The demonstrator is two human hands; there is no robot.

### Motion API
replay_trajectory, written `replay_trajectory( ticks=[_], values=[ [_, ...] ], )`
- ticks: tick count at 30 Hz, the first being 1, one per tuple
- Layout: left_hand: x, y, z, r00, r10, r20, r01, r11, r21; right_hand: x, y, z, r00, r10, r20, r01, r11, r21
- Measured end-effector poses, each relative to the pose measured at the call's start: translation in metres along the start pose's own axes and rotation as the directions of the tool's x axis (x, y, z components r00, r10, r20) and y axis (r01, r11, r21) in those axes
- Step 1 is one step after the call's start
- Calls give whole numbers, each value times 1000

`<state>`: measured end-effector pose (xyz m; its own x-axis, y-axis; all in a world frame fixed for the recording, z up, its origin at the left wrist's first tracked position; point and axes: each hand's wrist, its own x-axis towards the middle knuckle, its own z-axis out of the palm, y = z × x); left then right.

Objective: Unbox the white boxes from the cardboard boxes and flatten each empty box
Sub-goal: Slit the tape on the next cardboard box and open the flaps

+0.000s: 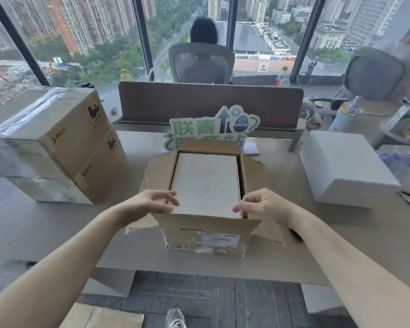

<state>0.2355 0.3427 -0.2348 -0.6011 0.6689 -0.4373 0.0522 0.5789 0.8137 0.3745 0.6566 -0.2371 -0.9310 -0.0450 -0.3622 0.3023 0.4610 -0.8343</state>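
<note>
Both hands reach into the near end of an open cardboard box (206, 227) on the desk (57, 223). Her or his left hand (149, 201) hovers at the near left corner with fingers loosely spread and slightly curled, touching or just above the box rim; it grasps nothing that can be seen. At the near right corner, the right hand (258, 204) has its fingers curled down towards the gap between the cardboard wall and the white box (205, 183) inside; whether it actually grips anything cannot be told.

Floor-to-ceiling windows fill the far wall, showing tower blocks and trees far below. On the desk's left side stand two sealed cardboard boxes (64, 147), stacked one on the other and printed "PICO". The open cardboard box sits at the middle of the desk, its four flaps folded outwards, and the white box lies flat inside, filling it almost wall to wall. To the right, well apart, a second white box (348, 169) rests on the desk. Behind the open box stands a green and white cut-out sign (211, 129), in front of a brown desk divider (211, 102). Beyond it, someone sits in a grey mesh office chair (200, 62), facing the windows.
</note>
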Motion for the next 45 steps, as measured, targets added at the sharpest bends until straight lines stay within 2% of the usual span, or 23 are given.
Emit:
replay_trajectory(
  ticks=[2,5,7,10,21,26,29,32,34,36,39,42,45],
  values=[
    [-13,-9,17,999,-49,11,47,988,144,-7,15,11,998,45,33,-40,990,-136],
    [-14,-29,40,993,-94,-75,118,891,439,-11,33,27,997,71,4,-65,935,-348],
    [-8,-41,49,982,-98,-159,168,841,515,-11,42,37,994,98,-46,-108,885,-452],
    [4,-52,57,966,-64,-249,202,790,579,-7,56,50,990,116,-81,-141,857,-497],
    [0,-83,91,935,77,-345,117,854,508,-16,73,84,982,-20,-190,-96,808,-581],
    [-13,-81,91,950,63,-306,133,804,579,-30,73,92,982,1,-189,-120,776,-619],
    [-8,-58,78,924,128,-360,128,784,607,-22,62,86,953,-42,-301,-155,785,-599],
    [7,-29,66,890,223,-398,63,803,593,-5,40,78,890,-108,-442,-180,808,-561],
    [21,-15,59,899,178,-401,78,835,545,10,26,72,866,-52,-497,-227,845,-484],
    [34,-4,54,925,54,-375,156,847,508,25,15,64,861,77,-504,-304,872,-385],
    [49,8,53,928,-86,-361,282,798,533,44,8,54,855,224,-467,-403,855,-326],
    [60,11,50,920,-109,-377,320,765,559,54,4,51,833,299,-465,-478,813,-334],
    [69,1,49,918,-111,-380,291,840,458,57,9,52,811,312,-495,-515,782,-350]
  ],
)
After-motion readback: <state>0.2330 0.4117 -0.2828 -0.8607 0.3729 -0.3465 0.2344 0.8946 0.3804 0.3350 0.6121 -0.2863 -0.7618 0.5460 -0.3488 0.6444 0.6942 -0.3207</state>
